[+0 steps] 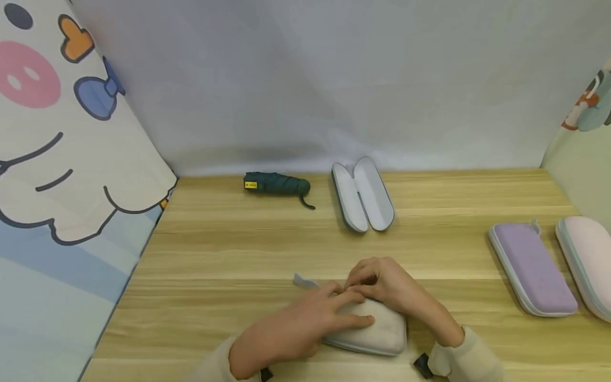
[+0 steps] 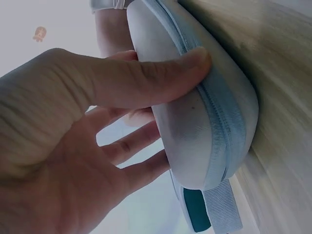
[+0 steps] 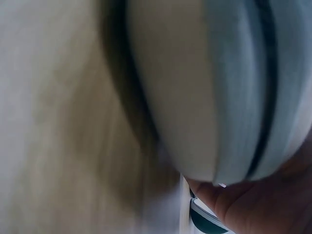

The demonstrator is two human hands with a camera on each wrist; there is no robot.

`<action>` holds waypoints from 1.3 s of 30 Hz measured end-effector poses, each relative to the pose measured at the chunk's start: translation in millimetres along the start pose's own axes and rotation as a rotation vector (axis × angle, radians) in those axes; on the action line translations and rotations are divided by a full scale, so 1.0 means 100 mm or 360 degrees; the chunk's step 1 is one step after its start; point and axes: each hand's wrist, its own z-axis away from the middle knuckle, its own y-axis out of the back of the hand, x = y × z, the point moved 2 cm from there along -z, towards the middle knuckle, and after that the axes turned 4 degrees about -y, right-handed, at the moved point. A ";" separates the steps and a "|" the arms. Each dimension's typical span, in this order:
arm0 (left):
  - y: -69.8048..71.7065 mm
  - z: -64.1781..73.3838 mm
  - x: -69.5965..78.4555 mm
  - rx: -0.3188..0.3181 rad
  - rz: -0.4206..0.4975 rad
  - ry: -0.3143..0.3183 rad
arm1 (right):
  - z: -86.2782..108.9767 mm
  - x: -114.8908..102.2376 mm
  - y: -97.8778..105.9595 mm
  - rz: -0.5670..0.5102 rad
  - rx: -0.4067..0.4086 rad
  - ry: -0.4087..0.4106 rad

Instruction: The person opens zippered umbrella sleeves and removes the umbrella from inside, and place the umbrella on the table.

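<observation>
A pale cream zippered case [image 1: 382, 334] with a light blue-grey zipper band lies on the wooden table in front of me, its fabric tab [image 1: 304, 281] sticking out at the far left end. My left hand [image 1: 305, 321] holds it: in the left wrist view the thumb presses the zipper side of the case [image 2: 183, 134] and the fingers reach across the top. At the far edge my right hand [image 1: 393, 286] has thumb and fingers bent together against the case; what lies between its fingertips is hidden. The zipper side [image 3: 239, 97] fills much of the right wrist view.
Behind the hands, an opened hard glasses case [image 1: 374, 196] with a pale lining lies beside a folded dark green umbrella [image 1: 277, 183]. To the right are a purple zippered case [image 1: 537, 270] and a pale pink one [image 1: 589, 260]. A grey-white cloth backdrop [image 1: 334, 85] rises behind the table.
</observation>
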 end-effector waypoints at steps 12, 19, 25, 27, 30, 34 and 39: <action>-0.01 -0.03 0.03 0.0011 0.0035 -0.0071 | -0.04 0.00 0.02 0.0016 -0.0031 0.0043; 0.01 -0.05 0.03 -0.0043 0.0011 -0.0085 | -0.02 -0.03 0.02 0.0012 0.0003 0.0042; -0.02 -0.01 -0.03 -0.0028 0.0122 -0.0100 | 0.01 0.00 -0.01 -0.0017 -0.0018 0.0025; -0.02 0.01 -0.06 -0.0035 0.0149 -0.0084 | 0.03 0.02 0.00 -0.0012 -0.0027 0.0013; -0.03 0.05 -0.12 -0.0060 0.0177 -0.0010 | 0.06 0.03 0.05 0.0031 0.0008 -0.0025; -0.01 0.10 -0.20 -0.0086 0.0262 0.0142 | 0.07 0.01 0.14 0.0074 0.0052 -0.0084; 0.06 0.13 -0.28 -0.0097 0.0352 0.0247 | 0.08 -0.03 0.21 0.0056 0.0009 -0.0071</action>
